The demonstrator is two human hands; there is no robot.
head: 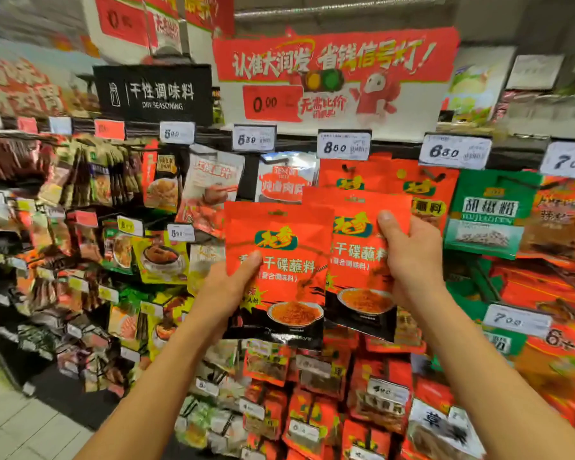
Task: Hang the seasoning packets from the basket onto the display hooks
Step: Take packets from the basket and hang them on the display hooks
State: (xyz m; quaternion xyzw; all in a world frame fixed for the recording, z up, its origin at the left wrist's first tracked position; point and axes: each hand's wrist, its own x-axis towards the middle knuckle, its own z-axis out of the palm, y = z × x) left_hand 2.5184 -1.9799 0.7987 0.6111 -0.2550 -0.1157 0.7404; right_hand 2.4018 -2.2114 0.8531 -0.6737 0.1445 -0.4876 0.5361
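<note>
Two red seasoning packets are held up before a supermarket display wall, neither yet hung: the left hand (228, 287) pinches the nearer packet (279, 260) by its left edge, and the right hand (409, 260) grips the farther packet (362, 240). Both stand upright, long axis vertical, hang holes uppermost, just below matching packets on the hooks (349, 169). The basket is out of view, so what is left cannot be judged.

The display rack (395, 151) carries hanging seasoning packets (356, 180) on hooks, white price tags (343, 146) clipped above them.
</note>
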